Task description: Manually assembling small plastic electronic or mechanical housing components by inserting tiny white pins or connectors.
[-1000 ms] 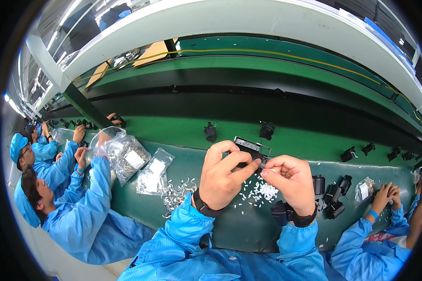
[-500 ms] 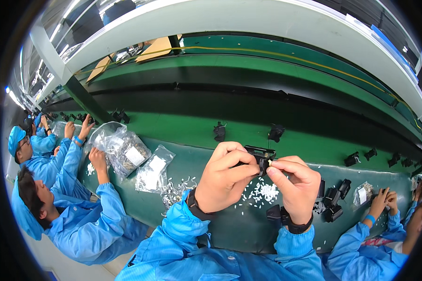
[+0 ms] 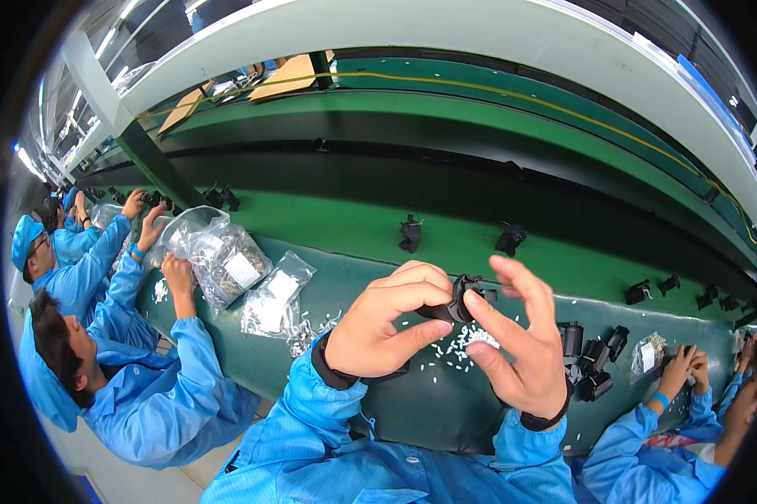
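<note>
My left hand (image 3: 387, 323) is closed on a black plastic part (image 3: 456, 307), holding it up over the green worktop. The fingers of my right hand (image 3: 525, 349) are spread apart, and its index fingertip is at the right side of that part. Nothing shows between the right thumb and fingers. Beneath my hands lies a scatter of small white pieces (image 3: 461, 346), partly hidden by the fingers. Left of my left wrist, small metal pieces (image 3: 304, 334) lie beside a flat clear bag (image 3: 271, 301).
A large clear bag of metal pieces (image 3: 227, 260) stands at the left. Several black parts (image 3: 597, 357) are heaped to the right. More black parts (image 3: 410, 233) sit along the green strip beyond. Co-workers in blue work at left (image 3: 143, 395) and right (image 3: 660, 445).
The black part has been turned in my left hand. My right hand has gone from a pinch on a small pale piece at the part to spread fingers; the pale piece is no longer visible there.
</note>
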`<state>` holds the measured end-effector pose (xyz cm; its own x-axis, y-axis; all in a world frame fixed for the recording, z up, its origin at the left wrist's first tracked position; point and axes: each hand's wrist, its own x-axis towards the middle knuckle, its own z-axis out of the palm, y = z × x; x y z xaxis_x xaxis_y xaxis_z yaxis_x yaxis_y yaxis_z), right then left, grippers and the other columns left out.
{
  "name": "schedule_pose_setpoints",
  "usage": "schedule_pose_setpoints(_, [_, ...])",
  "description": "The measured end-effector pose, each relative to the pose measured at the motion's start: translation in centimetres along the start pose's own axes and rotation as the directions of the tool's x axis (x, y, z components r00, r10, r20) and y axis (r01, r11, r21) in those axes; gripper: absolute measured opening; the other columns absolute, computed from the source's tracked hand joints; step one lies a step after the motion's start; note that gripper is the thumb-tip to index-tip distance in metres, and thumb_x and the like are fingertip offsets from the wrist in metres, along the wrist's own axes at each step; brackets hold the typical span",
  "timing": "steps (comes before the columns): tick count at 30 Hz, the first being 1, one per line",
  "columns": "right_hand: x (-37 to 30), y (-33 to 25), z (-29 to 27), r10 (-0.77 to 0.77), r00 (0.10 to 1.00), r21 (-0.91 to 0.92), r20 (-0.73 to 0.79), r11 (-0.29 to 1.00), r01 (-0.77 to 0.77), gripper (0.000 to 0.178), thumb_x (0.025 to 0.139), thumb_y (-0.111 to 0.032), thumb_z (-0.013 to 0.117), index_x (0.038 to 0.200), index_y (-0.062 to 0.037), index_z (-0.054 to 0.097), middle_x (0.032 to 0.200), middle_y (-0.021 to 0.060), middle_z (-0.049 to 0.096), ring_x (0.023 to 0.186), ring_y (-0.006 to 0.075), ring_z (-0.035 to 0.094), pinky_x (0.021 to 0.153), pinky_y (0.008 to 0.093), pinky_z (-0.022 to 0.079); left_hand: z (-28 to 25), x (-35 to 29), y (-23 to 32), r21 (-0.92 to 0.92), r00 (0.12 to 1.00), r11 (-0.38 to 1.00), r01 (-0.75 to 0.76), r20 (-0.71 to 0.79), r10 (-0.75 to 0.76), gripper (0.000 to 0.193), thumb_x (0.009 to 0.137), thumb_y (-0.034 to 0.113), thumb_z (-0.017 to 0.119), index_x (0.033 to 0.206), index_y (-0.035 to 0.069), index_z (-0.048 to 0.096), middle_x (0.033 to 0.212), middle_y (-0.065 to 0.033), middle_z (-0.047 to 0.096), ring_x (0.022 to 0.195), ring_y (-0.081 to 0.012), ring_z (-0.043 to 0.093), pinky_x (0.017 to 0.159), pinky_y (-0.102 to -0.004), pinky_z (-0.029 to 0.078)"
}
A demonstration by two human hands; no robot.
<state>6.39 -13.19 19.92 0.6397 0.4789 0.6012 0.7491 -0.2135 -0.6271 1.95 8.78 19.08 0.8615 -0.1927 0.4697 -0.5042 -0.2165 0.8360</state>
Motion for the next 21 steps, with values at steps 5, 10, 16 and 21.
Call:
schedule_pose_setpoints(5, [-0.3, -0.2, 1.2, -0.057, 0.989, -0.054, -0.138, 0.997, 0.05, 0.039, 0.081, -0.007, 0.08, 0.12, -0.008, 0.076, 0.142, 0.0223, 0.056, 0.123, 0.0399, 0.057, 0.102, 0.0481, 0.048, 1.1, 0.6, 0.2, 0.17, 0.979, 0.974, -0.148, -0.117, 0.169, 0.029, 0.075, -0.009, 0.077, 0.101, 0.0, 0.069, 0.102, -0.0091, 0.066, 0.104, -0.0334, 0.061, 0.094, -0.0413, 0.05])
schedule_pose_setpoints(10, [-0.1, -2.1, 2.5, 0.039, 0.97, -0.163, -0.242, 0.983, -0.081, 0.036, 0.077, 0.003, 0.077, 0.112, -0.0047, 0.075, 0.138, 0.0213, 0.059, 0.122, 0.0401, 0.057, 0.102, 0.0473, 0.048, 2.0, 0.8, 0.3, 0.484, 0.936, 0.848, -0.218, -0.142, 0.321, 0.031, 0.071, -0.011, 0.077, 0.098, 0.003, 0.07, 0.104, -0.0065, 0.066, 0.105, -0.0342, 0.061, 0.092, -0.0413, 0.051])
schedule_pose_setpoints(16, [-0.4, -0.4, 1.1, 0.046, 0.981, 0.072, -0.191, 0.997, -0.033, 0.037, 0.078, 0.002, 0.076, 0.115, -0.0047, 0.073, 0.133, 0.0198, 0.061, 0.116, 0.0384, 0.061, 0.095, 0.045, 0.053, 1.4, 0.5, 0.4, 0.231, 0.978, 0.958, -0.168, -0.08, 0.191, 0.032, 0.073, -0.01, 0.078, 0.102, 0.001, 0.068, 0.104, -0.0104, 0.065, 0.104, -0.0346, 0.061, 0.091, -0.0433, 0.051])
schedule_pose_setpoints(21, [0.0, -1.4, 0.7, -0.08, 0.988, -0.163, -0.13, 0.985, 0.059, 0.04, 0.077, 0.001, 0.076, 0.115, -0.0071, 0.074, 0.126, 0.0145, 0.065, 0.111, 0.0346, 0.062, 0.097, 0.0482, 0.051, 0.8, 0.7, 0.4, 0.168, 0.985, 0.97, -0.174, 0.01, 0.175, 0.037, 0.074, -0.01, 0.078, 0.107, -0.002, 0.065, 0.105, -0.0139, 0.063, 0.102, -0.0363, 0.06, 0.087, -0.0441, 0.05])
